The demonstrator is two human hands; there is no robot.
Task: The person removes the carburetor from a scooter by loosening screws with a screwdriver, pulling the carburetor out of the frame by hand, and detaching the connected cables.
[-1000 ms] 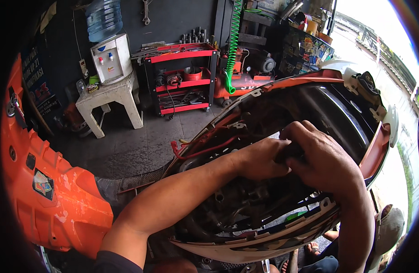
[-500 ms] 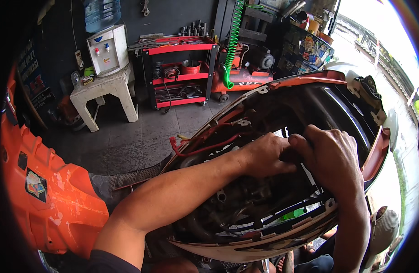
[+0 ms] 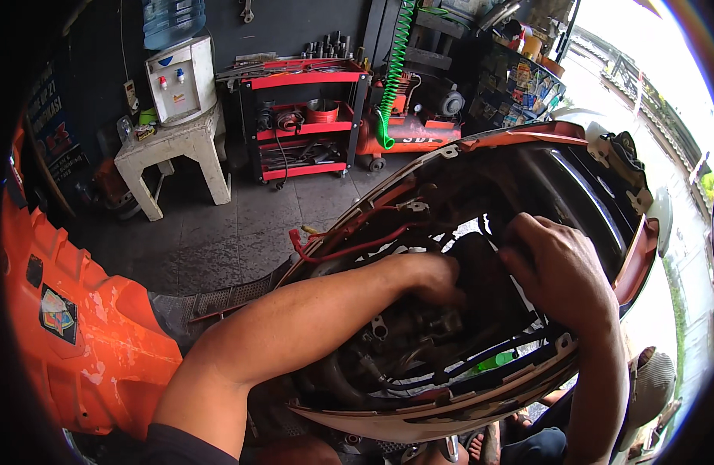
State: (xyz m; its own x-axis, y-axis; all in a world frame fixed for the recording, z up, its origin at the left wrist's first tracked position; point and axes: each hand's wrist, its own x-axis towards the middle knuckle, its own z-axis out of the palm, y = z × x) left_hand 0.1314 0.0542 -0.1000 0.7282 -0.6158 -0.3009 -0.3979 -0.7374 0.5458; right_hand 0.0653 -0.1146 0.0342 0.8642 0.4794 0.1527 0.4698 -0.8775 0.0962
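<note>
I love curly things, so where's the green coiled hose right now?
In the head view, the green coiled hose hangs upper centre, just right of the red tool cart and in front of the red air compressor.

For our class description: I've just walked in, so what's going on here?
A person has both bare hands inside an opened motorbike body. The right hand is curled at a dark part; whether it grips it is hidden. The left hand, blurred, is by that part's left side; whether it touches can't be told. A red tool cart stands near the wall beyond.
</note>
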